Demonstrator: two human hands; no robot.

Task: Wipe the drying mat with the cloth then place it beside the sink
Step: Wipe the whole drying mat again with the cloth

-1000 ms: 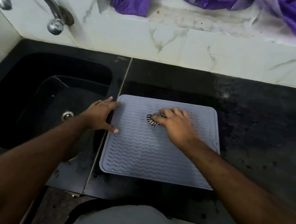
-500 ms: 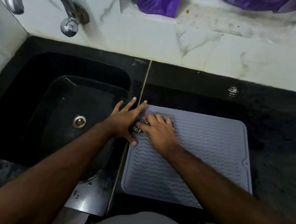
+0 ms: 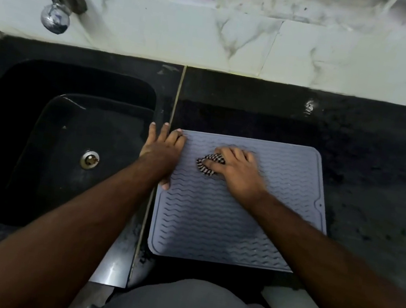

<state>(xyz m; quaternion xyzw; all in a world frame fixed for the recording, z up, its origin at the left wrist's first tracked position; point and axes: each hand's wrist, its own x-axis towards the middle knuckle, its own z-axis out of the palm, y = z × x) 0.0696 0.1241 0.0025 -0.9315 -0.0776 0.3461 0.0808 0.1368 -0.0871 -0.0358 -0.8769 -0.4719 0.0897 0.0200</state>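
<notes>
I note the right hand [image 3: 239, 174], pressing the striped cloth [image 3: 209, 164] down, has swept back rightward from the grey drying mat's [image 3: 213, 221] sink-side edge. Left hand [image 3: 162, 151], flat and unclenched, pins that edge. Wiping continues, I judge; the mat lies beside the sink [image 3: 16, 126].

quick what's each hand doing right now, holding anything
Left hand: open, flat, pinning the drying mat at its left edge, holding nothing.
Right hand: closed on the cloth, pressing it onto the mat.
</notes>
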